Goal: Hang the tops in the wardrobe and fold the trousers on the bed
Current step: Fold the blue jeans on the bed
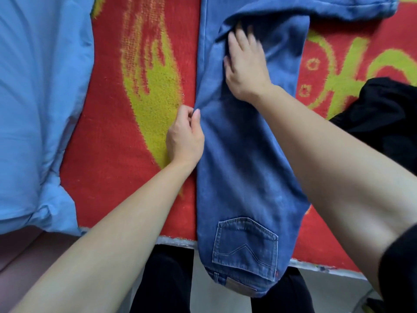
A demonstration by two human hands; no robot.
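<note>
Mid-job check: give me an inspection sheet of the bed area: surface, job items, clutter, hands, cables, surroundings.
Surface: red and yellow blanket, spread flat.
Job's things: blue jeans laid lengthwise, back pocket overhanging the near edge; black garment heaped at right.
Clutter: light blue bedding bunched at left.
Hands: left hand pinches the jeans' left edge; right hand lies flat on the jeans, blurred.
Cables: nothing seen.
Surroundings: person's black trouser legs below the blanket's near edge.
</note>
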